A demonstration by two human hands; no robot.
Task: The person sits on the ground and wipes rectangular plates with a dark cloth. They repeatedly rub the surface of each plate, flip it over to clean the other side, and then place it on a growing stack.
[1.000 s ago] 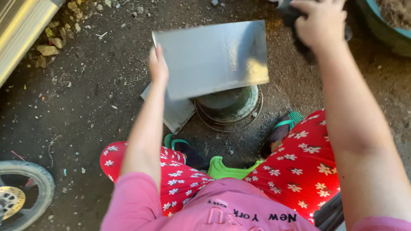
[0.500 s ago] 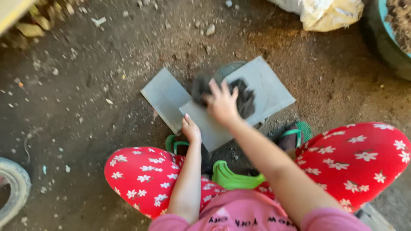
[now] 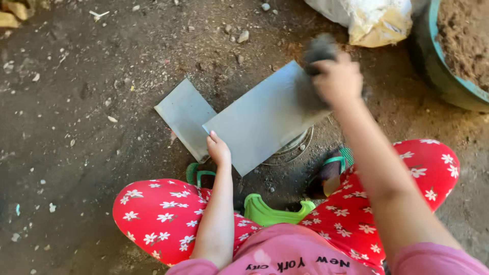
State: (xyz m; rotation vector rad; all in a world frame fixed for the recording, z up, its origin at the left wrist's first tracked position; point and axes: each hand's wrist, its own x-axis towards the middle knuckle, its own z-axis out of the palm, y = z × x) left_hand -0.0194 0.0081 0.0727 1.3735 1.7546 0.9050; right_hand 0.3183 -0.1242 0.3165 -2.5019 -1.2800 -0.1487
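Our left hand [image 3: 219,150] grips the grey metal sheet's [image 3: 260,119] edge; our right hand [image 3: 336,81] clutches a dark scrubbing wad [image 3: 318,51] near a white-and-yellow sack [image 3: 372,18].

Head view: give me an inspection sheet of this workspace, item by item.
Surface: bare dirt ground with pebbles.
Job's things: grey flat sheet lying over a round metal stand; second grey sheet partly beneath it.
Clutter: pale sack, green tub of soil, green stool.
Grips: left hand on the sheet's edge; right hand clutching a dark, blurred wad.
Cables: nothing seen.
Surroundings: stones at top left.
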